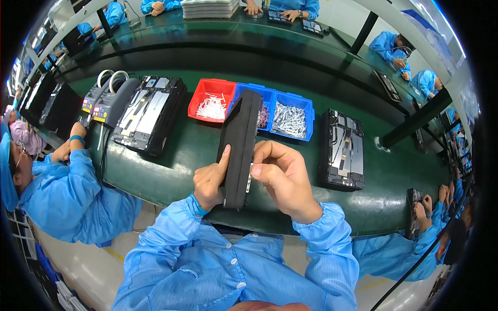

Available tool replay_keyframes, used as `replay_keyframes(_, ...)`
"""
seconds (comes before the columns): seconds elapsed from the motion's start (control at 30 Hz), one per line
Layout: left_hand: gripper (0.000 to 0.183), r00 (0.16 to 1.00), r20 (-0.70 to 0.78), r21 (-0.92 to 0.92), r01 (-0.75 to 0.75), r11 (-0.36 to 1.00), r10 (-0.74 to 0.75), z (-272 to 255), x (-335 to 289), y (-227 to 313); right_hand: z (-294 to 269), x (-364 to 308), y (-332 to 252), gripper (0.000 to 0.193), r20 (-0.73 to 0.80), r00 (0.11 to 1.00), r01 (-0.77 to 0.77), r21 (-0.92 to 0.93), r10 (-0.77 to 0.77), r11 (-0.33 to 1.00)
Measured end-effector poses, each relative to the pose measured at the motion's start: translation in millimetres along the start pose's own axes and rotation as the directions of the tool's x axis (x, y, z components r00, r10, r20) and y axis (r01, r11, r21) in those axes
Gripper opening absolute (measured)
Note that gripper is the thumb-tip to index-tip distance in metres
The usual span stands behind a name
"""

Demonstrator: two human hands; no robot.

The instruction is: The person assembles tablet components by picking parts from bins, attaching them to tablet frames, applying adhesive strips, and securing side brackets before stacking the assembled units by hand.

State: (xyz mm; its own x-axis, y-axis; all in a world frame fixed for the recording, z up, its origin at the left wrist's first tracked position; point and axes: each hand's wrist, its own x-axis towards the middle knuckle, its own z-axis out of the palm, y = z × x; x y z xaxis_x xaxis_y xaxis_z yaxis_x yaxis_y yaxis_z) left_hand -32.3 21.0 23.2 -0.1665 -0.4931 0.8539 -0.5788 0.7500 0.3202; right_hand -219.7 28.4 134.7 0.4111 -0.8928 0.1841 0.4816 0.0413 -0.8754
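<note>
My left hand [208,182] is closed round the lower left side of a black tablet-like device [239,150], its thumb along the back. The device stands steeply tilted above the table, so its inner face is mostly turned from view. On its right side, my right hand [282,179] is closed in a pinch of thumb and forefinger. A small silvery piece [248,179] shows just below those fingertips; what they grip, if anything, is hidden. Behind the device are a red bin [197,106] of white slim pieces and two blue bins [309,116], one with silvery pieces, the other with pinkish ones.
Stacks of opened tablet devices stand left [149,116] and right [342,150] on the green table [192,171]. Grey machines with white rings [111,101] sit farther left. A co-worker [78,192] is close on my left; others work right and opposite. A dark post [415,122] rises at right.
</note>
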Motion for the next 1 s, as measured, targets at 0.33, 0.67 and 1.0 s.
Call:
replay_keyframes(0.33,0.074,0.995,0.053,0.015,-0.091,0.996,0.09,-3.4,7.3,-3.1,5.3,-2.5,2.2,0.026,-0.098,0.993,-0.056,0.055,0.061,0.997)
replay_keyframes(0.67,0.075,0.997,0.054,-0.034,-0.061,0.998,0.062,-4.0,7.1,-4.5,17.9,-14.2,27.5,0.055,-0.046,0.984,0.171,0.016,-0.171,0.985)
replay_keyframes(1.0,0.036,0.567,0.509,-0.734,0.679,0.018,-0.647,-32.7,30.0,24.1,-64.2,-20.1,-2.2,0.045,-0.208,0.959,0.034,-0.589,-0.192,0.808)
